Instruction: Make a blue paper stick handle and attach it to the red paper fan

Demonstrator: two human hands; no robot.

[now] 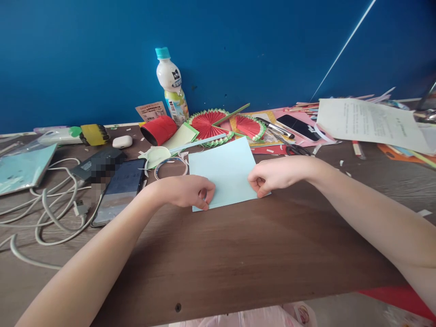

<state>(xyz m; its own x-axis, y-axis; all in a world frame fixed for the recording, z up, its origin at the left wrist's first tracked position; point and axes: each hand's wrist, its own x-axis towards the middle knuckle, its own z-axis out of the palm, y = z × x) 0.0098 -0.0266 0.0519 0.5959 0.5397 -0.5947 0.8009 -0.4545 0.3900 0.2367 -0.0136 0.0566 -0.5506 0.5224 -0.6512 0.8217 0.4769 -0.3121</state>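
Observation:
A sheet of light blue paper [225, 170] lies on the brown table, its near edge tilted slightly up to the right. My left hand [192, 191] is closed in a pinch at its near left corner, thumb and forefinger together. On the near right corner, my right hand [270, 176] pinches the sheet with curled fingers. The far edge of the paper reaches up to a red and green pleated paper fan [211, 126]. Just left of the sheet sits a roll of tape [171, 168].
Behind stand a drink bottle [172, 86] and a red roll [159, 131]. To the left are a phone [119, 190], white cables [56, 213] and an earbud case [122, 141]. Scissors [296, 149], a pen [275, 127] and a printed sheet [371, 122] lie right. A blue wall closes the back.

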